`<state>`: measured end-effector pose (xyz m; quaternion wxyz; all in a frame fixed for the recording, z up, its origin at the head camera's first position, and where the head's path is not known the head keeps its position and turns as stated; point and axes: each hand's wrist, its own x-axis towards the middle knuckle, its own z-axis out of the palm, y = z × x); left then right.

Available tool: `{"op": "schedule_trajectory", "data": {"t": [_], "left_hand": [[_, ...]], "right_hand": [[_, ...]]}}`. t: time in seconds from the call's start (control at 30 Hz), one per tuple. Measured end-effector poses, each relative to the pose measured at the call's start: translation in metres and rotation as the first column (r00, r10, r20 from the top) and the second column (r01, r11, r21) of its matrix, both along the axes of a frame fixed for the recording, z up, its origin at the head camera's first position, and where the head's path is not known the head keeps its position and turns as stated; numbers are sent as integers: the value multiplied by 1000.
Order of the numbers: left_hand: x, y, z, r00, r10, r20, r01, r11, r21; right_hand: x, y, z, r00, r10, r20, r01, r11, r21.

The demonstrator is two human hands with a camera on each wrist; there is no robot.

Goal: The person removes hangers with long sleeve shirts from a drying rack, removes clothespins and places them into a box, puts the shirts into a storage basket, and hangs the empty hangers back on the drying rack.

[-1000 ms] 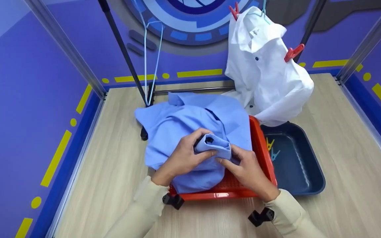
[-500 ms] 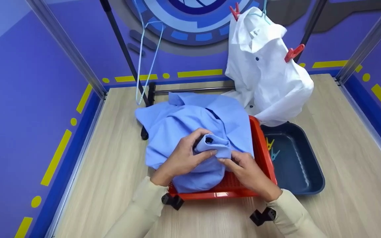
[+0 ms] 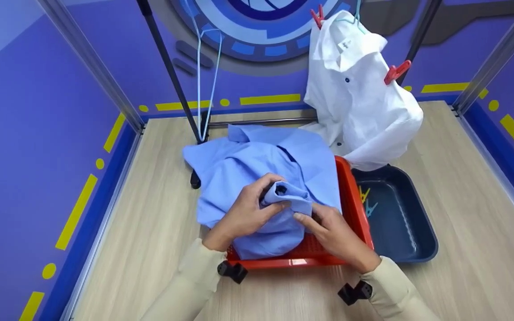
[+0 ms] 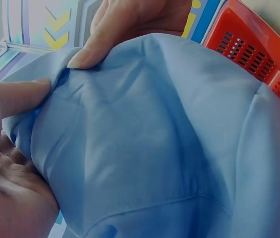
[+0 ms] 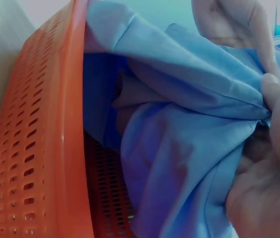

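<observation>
A light blue garment (image 3: 257,160) lies heaped over a red basket (image 3: 299,262) and hangs past its left side. My left hand (image 3: 246,209) grips a raised, folded end of the cloth, thumb in front and fingers behind, with a dark spot inside the fold. On the other side of that fold my right hand (image 3: 335,229) pinches the edge between thumb and fingers. In the left wrist view both thumbs press on the blue cloth (image 4: 130,129). The right wrist view shows the cloth bunched at the right thumb (image 5: 278,94); fingers behind it are partly hidden.
A white shirt (image 3: 359,98) hangs at the back right, with red clothespins (image 3: 397,71) on it. Below it stands a dark blue tub (image 3: 400,214) holding a yellow and a blue clothespin (image 3: 370,208). A light blue hanger (image 3: 200,84) hangs by a black pole (image 3: 170,67) at left.
My right thumb and fingers have shifted slightly along the fold's edge. The left hand stays almost still. The hanger at the back left swings left, then back right.
</observation>
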<state>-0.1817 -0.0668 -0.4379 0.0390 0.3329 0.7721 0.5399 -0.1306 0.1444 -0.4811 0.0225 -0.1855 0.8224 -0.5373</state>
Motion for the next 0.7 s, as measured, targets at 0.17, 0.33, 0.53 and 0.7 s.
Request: {"op": "schedule_trajectory", "data": {"t": [0.17, 0.33, 0.53, 0.7], "left_hand": [[0, -1, 2, 999, -40, 2, 40, 998, 44], [1, -2, 4, 996, -90, 20, 89, 994, 70], [2, -5, 6, 992, -114, 60, 109, 991, 78], [2, -6, 7, 993, -107, 56, 102, 991, 92]], "right_hand": [[1, -1, 1, 997, -25, -72, 21, 998, -55], [2, -1, 1, 989, -65, -130, 54, 995, -87], [2, -2, 3, 965, -125, -230, 108, 990, -85], [2, -3, 2, 962, -144, -232, 129, 988, -82]]}}
